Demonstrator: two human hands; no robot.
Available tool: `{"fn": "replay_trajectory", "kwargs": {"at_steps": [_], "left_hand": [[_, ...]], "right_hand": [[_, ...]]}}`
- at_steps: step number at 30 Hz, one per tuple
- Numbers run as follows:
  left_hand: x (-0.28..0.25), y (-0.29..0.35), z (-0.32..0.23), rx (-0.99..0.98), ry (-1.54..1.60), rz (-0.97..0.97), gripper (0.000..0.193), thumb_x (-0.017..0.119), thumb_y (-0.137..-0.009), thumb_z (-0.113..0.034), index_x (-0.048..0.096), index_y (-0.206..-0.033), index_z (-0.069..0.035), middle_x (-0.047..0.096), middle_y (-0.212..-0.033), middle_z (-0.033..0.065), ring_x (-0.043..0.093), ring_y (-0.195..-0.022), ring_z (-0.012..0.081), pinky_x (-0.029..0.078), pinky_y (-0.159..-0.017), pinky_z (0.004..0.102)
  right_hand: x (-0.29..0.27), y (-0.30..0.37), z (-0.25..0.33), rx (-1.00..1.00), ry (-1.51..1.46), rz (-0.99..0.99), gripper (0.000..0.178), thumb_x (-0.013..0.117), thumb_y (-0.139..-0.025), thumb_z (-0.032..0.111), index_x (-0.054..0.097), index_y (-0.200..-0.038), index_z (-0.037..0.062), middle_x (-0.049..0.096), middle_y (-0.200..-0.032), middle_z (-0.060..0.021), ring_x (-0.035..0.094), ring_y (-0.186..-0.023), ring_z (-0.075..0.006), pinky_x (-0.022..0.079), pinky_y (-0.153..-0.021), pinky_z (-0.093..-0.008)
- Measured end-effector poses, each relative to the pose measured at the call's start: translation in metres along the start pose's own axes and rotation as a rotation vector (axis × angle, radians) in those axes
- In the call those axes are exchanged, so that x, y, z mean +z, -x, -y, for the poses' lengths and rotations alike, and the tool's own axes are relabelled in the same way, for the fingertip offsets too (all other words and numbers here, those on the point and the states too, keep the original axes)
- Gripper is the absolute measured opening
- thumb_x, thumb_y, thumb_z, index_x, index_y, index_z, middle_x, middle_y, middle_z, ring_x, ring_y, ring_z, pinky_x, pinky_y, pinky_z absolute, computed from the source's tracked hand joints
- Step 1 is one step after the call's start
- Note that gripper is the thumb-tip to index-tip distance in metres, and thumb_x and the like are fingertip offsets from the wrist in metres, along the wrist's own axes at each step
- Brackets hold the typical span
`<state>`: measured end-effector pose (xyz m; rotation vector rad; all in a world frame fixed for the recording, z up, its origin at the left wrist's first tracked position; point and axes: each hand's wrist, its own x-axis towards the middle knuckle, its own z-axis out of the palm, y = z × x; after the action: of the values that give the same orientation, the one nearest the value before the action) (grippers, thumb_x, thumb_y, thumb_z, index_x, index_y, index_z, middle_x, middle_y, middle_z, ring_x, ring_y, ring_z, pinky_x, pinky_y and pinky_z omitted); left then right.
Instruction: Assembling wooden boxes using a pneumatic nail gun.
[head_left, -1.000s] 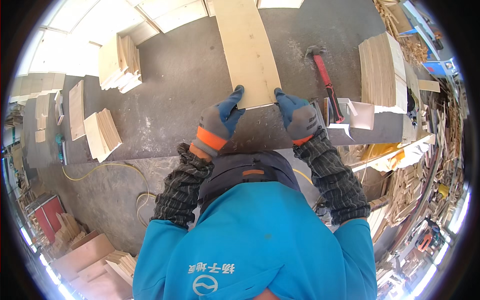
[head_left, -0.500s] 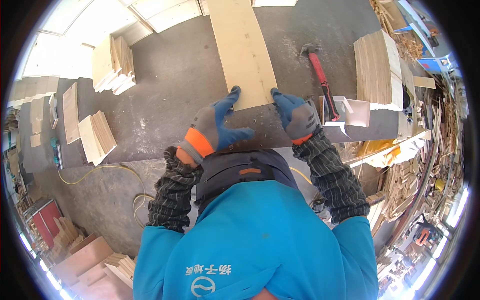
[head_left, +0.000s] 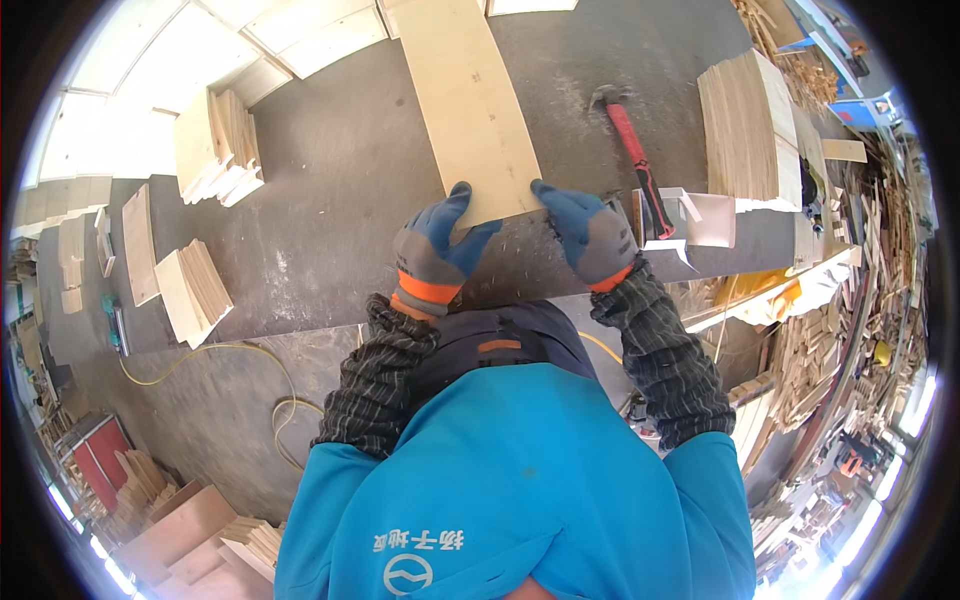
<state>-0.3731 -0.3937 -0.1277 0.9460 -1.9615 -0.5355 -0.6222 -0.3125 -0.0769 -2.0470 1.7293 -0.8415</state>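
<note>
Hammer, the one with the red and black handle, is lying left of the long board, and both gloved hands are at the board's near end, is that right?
Not quite: the hammer lies to the right of the board, as the head view shows. The left hand and right hand are indeed at its near end.

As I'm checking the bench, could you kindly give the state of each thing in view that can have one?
Pale board, near end between the hands
Left hand, gloved, at the near left corner, grip unclear
Right hand, gloved, pinching the near right corner
Hammer, lying down, handle end over white box
Right-hand stack, fairly even
Upper-left stack, uneven
Yellow cord or hose, looped
</note>
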Motion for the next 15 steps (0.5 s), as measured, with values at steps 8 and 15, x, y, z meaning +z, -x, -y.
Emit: {"fn": "replay_trajectory", "kwargs": {"at_steps": [8,15], "left_hand": [[0.004,-0.002,0.002,0.026,0.035,-0.027,0.046,0.097,-0.08,-0.025,0.073,-0.114,-0.005,0.081,-0.115,0.018,0.08,-0.096,0.036,0.064,-0.082,0.0443],[0.005,0.001,0.007,0.073,0.021,-0.039,0.052,0.097,-0.081,-0.026,0.069,-0.121,-0.007,0.081,-0.116,0.017,0.08,-0.096,0.0361,0.064,-0.082,0.0449]], "right_hand": [[0.051,0.11,-0.087,0.601,0.048,-0.003,0.071,0.076,-0.097,0.034,0.052,-0.158,0.0053,0.064,-0.144,-0.0272,0.069,-0.12,-0.0464,0.057,-0.102,-0.0516],[0.094,0.125,-0.096,0.821,0.393,0.034,0.113,0.082,-0.091,0.045,0.014,-0.173,0.0054,0.059,-0.15,-0.0276,0.066,-0.122,-0.0474,0.056,-0.1,-0.055]]}}
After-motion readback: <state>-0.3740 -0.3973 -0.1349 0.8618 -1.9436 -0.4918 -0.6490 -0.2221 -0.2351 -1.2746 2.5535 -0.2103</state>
